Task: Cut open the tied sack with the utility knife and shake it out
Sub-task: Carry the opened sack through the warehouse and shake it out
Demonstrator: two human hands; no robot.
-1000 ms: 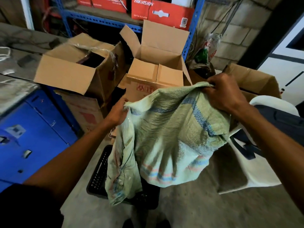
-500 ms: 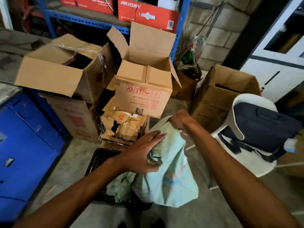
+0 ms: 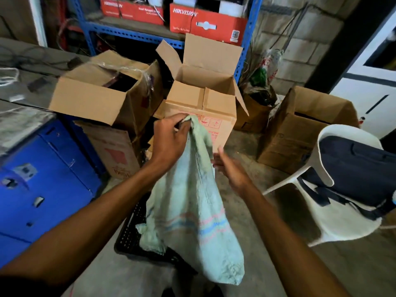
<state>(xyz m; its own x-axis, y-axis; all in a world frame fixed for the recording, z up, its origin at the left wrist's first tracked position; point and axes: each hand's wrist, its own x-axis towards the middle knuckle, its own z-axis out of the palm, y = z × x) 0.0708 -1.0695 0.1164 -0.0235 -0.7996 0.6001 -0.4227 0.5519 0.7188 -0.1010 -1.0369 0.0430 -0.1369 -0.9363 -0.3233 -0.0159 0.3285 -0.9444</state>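
Closest, black crate [image 3: 130, 234] on the concrete floor [image 3: 267, 264], low centre. Pale green woven sack [image 3: 192, 202] hangs limp over it, lower corner near the crate rim, pink and blue stripes across the lower part. Left hand [image 3: 169, 140] clamped on the sack's bunched top edge, holding it up. Right hand [image 3: 230, 168] just beside the sack's right edge, fingers spread apart, gripping nothing; contact unclear. White chair [image 3: 327, 224] to the right carries a dark bag [image 3: 360, 168]. Blue cabinet [image 3: 42, 189] at left. Further back, open cardboard box [image 3: 205, 99] behind the left hand, more boxes either side, then blue shelving [image 3: 250, 39] with red cartons [image 3: 205, 22].
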